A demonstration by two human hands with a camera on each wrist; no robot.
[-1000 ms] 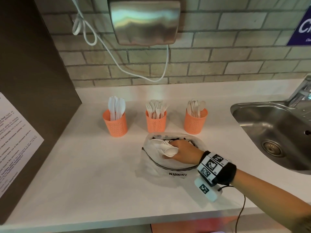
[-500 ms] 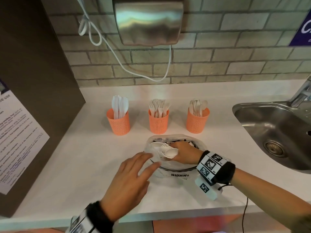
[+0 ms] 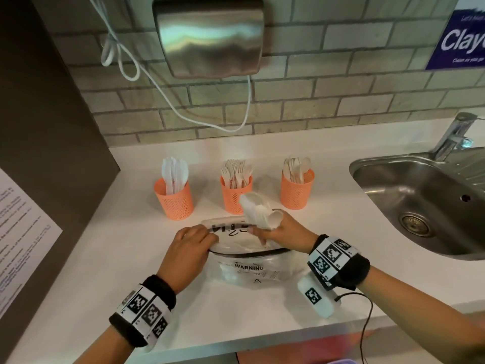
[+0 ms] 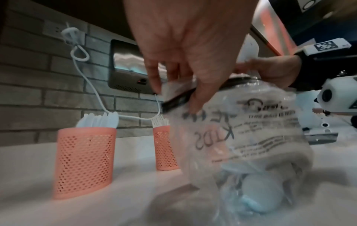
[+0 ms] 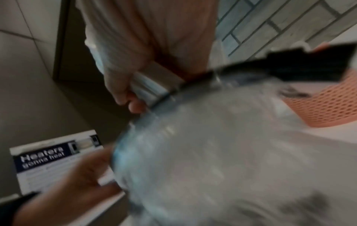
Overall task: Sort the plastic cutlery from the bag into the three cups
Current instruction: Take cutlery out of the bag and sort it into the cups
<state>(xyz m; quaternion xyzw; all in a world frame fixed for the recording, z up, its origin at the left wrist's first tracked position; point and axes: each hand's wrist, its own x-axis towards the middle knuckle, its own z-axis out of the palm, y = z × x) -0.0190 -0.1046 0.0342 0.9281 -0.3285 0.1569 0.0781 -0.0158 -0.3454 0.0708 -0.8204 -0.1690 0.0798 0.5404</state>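
Observation:
Three orange mesh cups stand in a row on the white counter: the left cup (image 3: 174,199) holds knives, the middle cup (image 3: 236,195) forks, the right cup (image 3: 296,191) spoons. In front of them lies a clear plastic bag (image 3: 252,267) with a black zip rim. My left hand (image 3: 207,239) pinches that rim (image 4: 179,98) on the bag's left side. My right hand (image 3: 265,231) grips a bundle of white spoons (image 3: 258,212) by their handles, raised just above the bag's mouth. More pale cutlery (image 4: 260,195) shows at the bottom of the bag (image 4: 241,137). The right wrist view is blurred.
A steel sink (image 3: 420,206) with a tap (image 3: 454,135) lies to the right. A hand dryer (image 3: 210,35) and its white cable (image 3: 157,88) hang on the brick wall behind. A dark panel with a paper notice (image 3: 23,224) borders the left. The counter edge runs just below my wrists.
My left hand came in from below and took hold of the bag's rim. My right hand lifted the bundle of spoons up out of the bag.

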